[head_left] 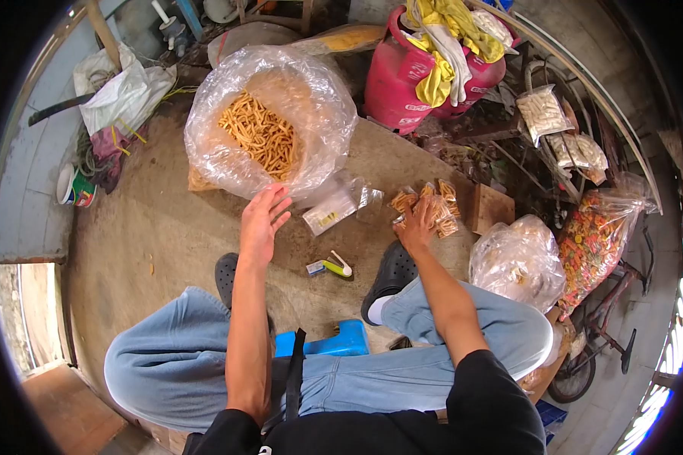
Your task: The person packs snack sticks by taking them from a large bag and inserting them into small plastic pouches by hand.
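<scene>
My left hand (263, 224) holds nothing, its fingers stretched out and apart at the near rim of a large clear plastic bag (326, 98). Inside that wide-open bag lies a heap of golden-brown snack sticks (262, 136). To the right of this hand, flat clear plastic bags (331, 212) lie on the floor. My right hand (415, 231) is over a small pile of filled snack packets (446, 206), fingers closed on one packet; its fingertips are partly hidden. A green-and-white hand tool (340, 265) lies between my feet, beside a small box (316, 268).
A wooden block (491, 208) stands right of the packets. Beyond it sit a crumpled clear bag (517, 262) and a bag of colourful snacks (603, 243). Pink gas cylinders (393, 83) stand at the back. Under me is a blue stool (349, 339); a bicycle (599, 326) is far right.
</scene>
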The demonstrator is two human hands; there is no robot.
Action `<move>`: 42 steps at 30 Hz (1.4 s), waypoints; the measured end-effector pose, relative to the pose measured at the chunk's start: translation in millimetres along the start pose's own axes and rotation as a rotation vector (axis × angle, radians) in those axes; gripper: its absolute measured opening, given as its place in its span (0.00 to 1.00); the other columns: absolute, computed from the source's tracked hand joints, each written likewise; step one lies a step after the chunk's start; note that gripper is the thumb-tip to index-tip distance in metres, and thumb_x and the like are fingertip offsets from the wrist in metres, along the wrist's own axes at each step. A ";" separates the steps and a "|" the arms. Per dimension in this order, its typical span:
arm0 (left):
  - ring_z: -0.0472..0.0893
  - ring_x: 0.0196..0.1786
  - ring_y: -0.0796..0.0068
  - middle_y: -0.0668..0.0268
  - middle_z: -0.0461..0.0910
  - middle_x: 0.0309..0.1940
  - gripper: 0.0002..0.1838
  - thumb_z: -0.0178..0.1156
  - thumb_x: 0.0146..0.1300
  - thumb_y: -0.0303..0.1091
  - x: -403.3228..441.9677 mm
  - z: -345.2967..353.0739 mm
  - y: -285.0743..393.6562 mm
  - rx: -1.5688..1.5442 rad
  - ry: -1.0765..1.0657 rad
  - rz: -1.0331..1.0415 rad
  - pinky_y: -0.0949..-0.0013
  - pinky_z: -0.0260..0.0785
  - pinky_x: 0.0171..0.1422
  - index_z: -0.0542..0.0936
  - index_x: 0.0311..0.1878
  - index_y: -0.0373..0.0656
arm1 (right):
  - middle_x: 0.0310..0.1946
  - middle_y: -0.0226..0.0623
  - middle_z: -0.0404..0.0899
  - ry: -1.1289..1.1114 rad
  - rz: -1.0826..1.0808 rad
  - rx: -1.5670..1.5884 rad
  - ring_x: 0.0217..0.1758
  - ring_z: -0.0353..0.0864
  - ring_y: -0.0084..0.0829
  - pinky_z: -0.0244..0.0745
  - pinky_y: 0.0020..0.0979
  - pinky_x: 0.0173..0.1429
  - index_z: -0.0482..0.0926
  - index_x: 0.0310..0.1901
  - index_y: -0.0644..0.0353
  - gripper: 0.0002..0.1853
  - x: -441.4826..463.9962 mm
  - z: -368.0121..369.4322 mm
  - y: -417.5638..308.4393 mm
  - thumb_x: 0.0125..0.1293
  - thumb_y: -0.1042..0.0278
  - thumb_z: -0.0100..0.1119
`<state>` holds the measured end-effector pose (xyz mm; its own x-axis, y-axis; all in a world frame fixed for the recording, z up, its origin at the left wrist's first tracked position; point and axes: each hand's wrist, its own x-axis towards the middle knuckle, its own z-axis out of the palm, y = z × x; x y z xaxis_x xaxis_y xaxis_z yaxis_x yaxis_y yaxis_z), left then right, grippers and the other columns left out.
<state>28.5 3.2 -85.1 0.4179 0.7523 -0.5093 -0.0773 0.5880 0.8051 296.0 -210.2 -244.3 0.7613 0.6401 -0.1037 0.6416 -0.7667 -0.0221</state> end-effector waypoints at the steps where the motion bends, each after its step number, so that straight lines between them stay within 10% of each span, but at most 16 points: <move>1: 0.76 0.55 0.73 0.66 0.78 0.53 0.22 0.53 0.69 0.47 0.3 -0.6 -0.7 0.002 0.000 -0.003 0.68 0.67 0.56 0.73 0.59 0.42 | 0.76 0.40 0.34 -0.090 -0.017 -0.005 0.78 0.34 0.46 0.56 0.66 0.66 0.64 0.67 0.40 0.37 2.1 6.6 0.4 0.56 0.53 0.67; 10: 0.76 0.55 0.72 0.64 0.77 0.55 0.20 0.50 0.71 0.44 1.4 -7.5 -6.3 0.014 0.008 -0.024 0.67 0.68 0.57 0.72 0.59 0.41 | 0.76 0.38 0.41 -0.073 -0.004 -0.035 0.79 0.37 0.45 0.59 0.65 0.64 0.68 0.65 0.42 0.31 26.1 38.1 13.7 0.57 0.61 0.64; 18: 0.78 0.48 0.75 0.66 0.79 0.48 0.18 0.53 0.70 0.42 7.0 -7.2 -9.9 0.016 0.048 -0.027 0.71 0.69 0.50 0.74 0.55 0.41 | 0.74 0.37 0.50 0.097 -0.108 -0.006 0.78 0.43 0.42 0.33 0.63 0.73 0.75 0.58 0.45 0.23 27.3 42.2 -9.0 0.60 0.58 0.60; 23: 0.76 0.32 0.83 0.71 0.78 0.33 0.12 0.54 0.69 0.39 19.3 -13.0 -26.2 -0.005 0.070 -0.036 0.77 0.67 0.35 0.76 0.47 0.42 | 0.50 0.38 0.75 0.329 -0.442 0.278 0.64 0.66 0.41 0.49 0.56 0.69 0.84 0.37 0.52 0.10 3.9 36.9 -61.5 0.55 0.61 0.64; 33: 0.58 0.12 0.87 0.77 0.64 0.13 0.18 0.46 0.73 0.47 10.4 -22.8 -18.0 -0.174 0.037 -0.116 0.80 0.48 0.14 0.71 0.29 0.47 | 0.36 0.39 0.78 0.004 -0.868 0.451 0.46 0.77 0.42 0.69 0.41 0.51 0.81 0.28 0.59 0.07 -59.8 46.9 -141.5 0.53 0.66 0.64; 42: 0.65 0.17 0.85 0.71 0.74 0.24 0.11 0.55 0.69 0.40 12.1 -34.7 -17.2 -0.003 0.077 0.018 0.78 0.55 0.19 0.75 0.40 0.41 | 0.37 0.41 0.78 -0.002 -0.438 0.447 0.43 0.77 0.45 0.70 0.45 0.47 0.81 0.32 0.58 0.09 -40.7 64.3 -143.7 0.54 0.63 0.64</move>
<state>3.5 12.5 -115.7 0.3459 0.7832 -0.5166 -0.0871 0.5750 0.8135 166.8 -129.3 -300.8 0.4364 0.8997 0.0076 0.7925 -0.3803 -0.4768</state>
